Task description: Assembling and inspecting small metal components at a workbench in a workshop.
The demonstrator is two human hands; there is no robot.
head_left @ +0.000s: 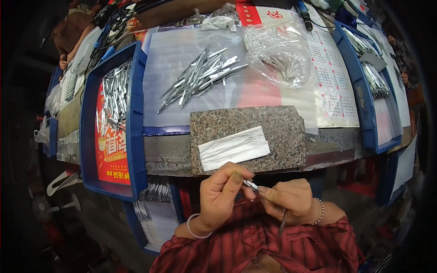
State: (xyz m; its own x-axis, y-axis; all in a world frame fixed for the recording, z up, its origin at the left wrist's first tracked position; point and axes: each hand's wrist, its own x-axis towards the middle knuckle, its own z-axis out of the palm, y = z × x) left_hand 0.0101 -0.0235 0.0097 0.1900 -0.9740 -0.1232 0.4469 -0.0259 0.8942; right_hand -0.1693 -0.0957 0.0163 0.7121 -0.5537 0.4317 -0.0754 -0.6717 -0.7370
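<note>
Close to my chest, just below the table's front edge, my two hands meet. A slim silvery metal piece (251,185) is pinched by my right hand (291,199), its end pointing at my left fingers. Below the right hand a thin dark shaft (283,221) sticks out; whether it belongs to the same piece I cannot tell. My left hand (221,193) has thumb and forefinger pressed together beside the silvery end, hiding whatever lies between them. Beyond the hands, a folded white cloth or paper (234,148) lies on a speckled stone slab (287,132).
A loose pile of slim metal pieces (200,75) lies behind the slab, beside a clear plastic bag (280,52) of similar pieces. Blue trays (139,109) with more stand left and right (366,104). A dark pen-shaped tool (304,16) lies at the back. Another person (75,32) sits far left.
</note>
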